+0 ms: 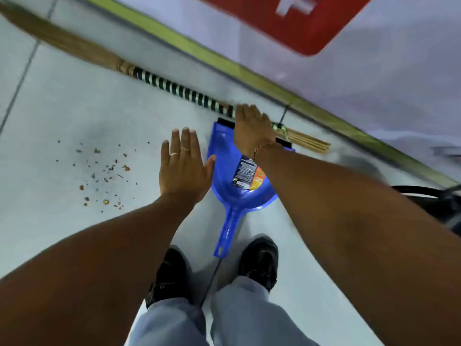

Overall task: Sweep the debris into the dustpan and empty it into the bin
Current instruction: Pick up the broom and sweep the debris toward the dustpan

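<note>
Grey trouser legs (172, 323) and two black, glossy shoes (259, 262) fill the 6 o'clock edge, planted on a pale, smooth tiled floor (74, 116). Between the shoes points the slim ribbed handle of a blue plastic dustpan (225, 178), its scoop-shaped tray widening toward 12 o'clock, edged there with a black lip and carrying a printed paper label (247, 174) on its inner face. Both bare forearms reach forward over it. Spread flat with fingers straight and together, the left hand (183, 168) hovers empty just beside the dustpan's left wall; two thin rings sit on its fingers. With a fine gold bracelet at its wrist, the right hand (252, 128) reaches palm down over the broom (174, 89), fingers extended and unclenched; whether it touches the handle cannot be told. That broom lies diagonally along a yellow-green skirting strip (224, 61): tan, fibrous bristles toward 10 o'clock, a black-and-white banded handle, bare stick ends tied at 3 o'clock. Small brown crumbly debris (104, 173) is scattered at 9 o'clock, well apart from the dustpan.
</note>
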Motion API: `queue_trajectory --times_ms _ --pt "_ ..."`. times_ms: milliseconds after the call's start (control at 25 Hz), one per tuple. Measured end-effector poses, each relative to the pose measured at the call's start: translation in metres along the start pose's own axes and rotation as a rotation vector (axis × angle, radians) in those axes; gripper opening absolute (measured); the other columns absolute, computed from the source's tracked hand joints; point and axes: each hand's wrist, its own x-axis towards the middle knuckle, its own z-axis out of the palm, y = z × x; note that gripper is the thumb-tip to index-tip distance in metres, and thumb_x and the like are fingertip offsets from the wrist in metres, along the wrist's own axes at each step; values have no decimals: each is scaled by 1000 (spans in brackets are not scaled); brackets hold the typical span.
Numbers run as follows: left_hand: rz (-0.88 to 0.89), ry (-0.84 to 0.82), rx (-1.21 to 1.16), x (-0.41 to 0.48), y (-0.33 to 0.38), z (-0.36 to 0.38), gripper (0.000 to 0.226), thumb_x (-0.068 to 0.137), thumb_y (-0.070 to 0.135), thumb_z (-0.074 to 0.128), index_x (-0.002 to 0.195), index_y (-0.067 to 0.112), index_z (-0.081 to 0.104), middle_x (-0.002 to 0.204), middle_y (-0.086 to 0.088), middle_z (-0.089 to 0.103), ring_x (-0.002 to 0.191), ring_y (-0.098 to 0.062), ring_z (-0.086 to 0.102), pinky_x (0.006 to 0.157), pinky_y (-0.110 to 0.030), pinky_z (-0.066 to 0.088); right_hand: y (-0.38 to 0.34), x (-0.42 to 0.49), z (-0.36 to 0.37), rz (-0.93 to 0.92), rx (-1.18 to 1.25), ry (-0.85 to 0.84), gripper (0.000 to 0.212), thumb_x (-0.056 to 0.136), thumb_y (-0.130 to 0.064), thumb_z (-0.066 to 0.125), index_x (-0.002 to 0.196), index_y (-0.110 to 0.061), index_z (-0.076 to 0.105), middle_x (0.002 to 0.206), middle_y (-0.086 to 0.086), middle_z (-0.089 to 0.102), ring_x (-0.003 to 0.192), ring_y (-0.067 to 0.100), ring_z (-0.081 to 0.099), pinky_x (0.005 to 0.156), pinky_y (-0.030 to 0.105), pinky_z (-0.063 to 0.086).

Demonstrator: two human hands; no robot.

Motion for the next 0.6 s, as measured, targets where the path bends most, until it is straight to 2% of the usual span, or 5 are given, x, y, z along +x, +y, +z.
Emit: queue_trajectory --times_ms 160,280,360,480,600 --pt "5 -5 65 33 -27 50 69 98 45 27 149 0 13 158 -18 17 148 -32 10 121 -46 10 -5 50 33 45 -89 38 61 87 -4 51 142 0 26 140 24 41 128 42 40 103 50 36" --pt "-14 -24 91 34 -46 58 69 98 45 27 149 1 12 159 -17 16 148 -32 8 121 -46 9 -17 57 31 65 -137 39 62 78 5 60 135 6 34 132 26 44 120 44 42 94 48 43" --pt "-37 -53 90 25 -51 39 69 98 44 27 149 1 13 159 -17 17 148 -32 9 121 -46 9 -30 45 9 69 -132 60 54 77 2 61 128 6 42 131 24 43 119 42 41 93 46 43" --pt "-82 -70 28 -12 -48 -11 68 98 43 27 149 0 13 159 -17 17 148 -31 8 121 -46 9 -54 -3 -44 -27 -46 19 45 83 -19 57 123 -2 48 130 17 45 119 38 43 92 43 42" --pt "-135 -109 -37 -73 -45 -73 68 98 43 29 148 0 15 158 -18 20 148 -32 11 121 -46 10 -80 -75 -93 -51 181 -193 60 84 -20 57 136 -6 30 131 20 46 118 41 50 91 45 45"
